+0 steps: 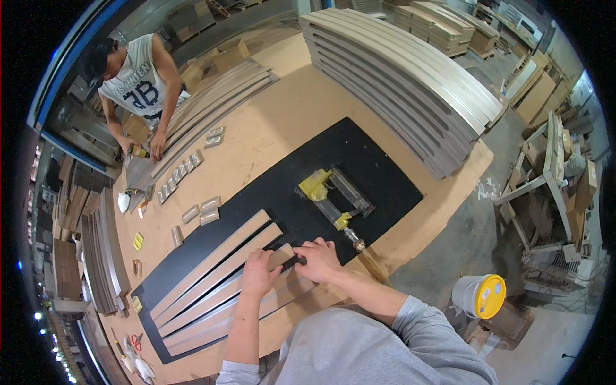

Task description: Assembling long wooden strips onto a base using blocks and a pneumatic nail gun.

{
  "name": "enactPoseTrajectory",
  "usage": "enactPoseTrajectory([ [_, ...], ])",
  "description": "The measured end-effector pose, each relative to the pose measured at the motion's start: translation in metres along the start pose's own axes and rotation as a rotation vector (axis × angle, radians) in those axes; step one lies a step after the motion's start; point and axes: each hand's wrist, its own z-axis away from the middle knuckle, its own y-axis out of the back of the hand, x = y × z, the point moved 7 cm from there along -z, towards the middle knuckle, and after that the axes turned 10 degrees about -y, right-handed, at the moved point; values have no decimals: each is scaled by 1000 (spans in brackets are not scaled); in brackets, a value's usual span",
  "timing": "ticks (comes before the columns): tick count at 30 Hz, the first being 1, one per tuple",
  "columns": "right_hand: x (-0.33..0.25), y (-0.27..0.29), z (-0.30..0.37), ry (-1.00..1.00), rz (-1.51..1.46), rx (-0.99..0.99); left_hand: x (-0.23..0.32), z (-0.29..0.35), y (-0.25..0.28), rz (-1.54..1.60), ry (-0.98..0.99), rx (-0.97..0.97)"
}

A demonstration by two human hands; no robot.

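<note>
Worn on the head, the fisheye camera looks down and forward over the counter (256,141), near the left hand (258,273) and right hand (319,260) at lower centre, reaching a farther co-worker (142,80) at upper left; edges bend toward the rim.

The bench (273,125) is partly covered by a black mat (394,183), with stacked curved slats (401,80) beyond it and small blocks (190,213) to its left.
</note>
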Motion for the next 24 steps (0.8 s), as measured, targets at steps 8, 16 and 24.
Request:
enactPoseTrajectory([
  [8,-6,6,0,14,34,44,-6,0,-7,-49,-24,14],
  [16,6,1,-13,41,-114,-84,-11,6,-12,-27,-3,-19],
  [24,68,126,-45,-244,-86,444,-4,5,-8,-59,-65,32],
])
